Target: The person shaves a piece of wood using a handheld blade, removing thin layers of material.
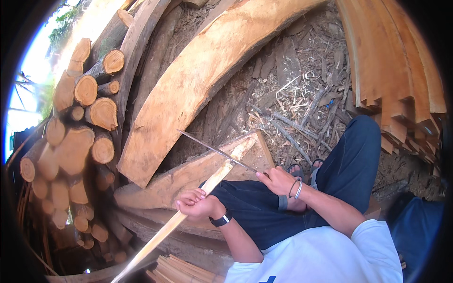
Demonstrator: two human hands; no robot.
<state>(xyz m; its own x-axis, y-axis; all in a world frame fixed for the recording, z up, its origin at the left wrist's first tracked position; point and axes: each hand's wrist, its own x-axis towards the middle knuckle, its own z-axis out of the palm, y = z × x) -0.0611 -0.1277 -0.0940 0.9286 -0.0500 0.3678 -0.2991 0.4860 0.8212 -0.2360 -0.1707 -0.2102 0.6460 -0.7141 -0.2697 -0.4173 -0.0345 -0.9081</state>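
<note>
My left hand (197,203) is closed around a long, pale wooden strip (163,232), which slants from the lower left up toward the middle. A wristband sits on that wrist. In my right hand (279,182) is the handle of a long, thin-bladed knife (214,150), its tip pointing up and left. The blade crosses the strip near its upper end, and I cannot tell whether it is cutting in. Beneath that end lies a thick wooden slab (158,189), which the strip seems to touch. Fingers of both hands are wrapped tightly.
Stacked logs (103,113) fill the left side. A broad curved plank (188,78) lies beyond the slab. Sawn boards (384,56) are piled at the right. Shavings and sticks (306,94) cover the ground ahead. Thin wooden strips (181,270) lie at the lower edge.
</note>
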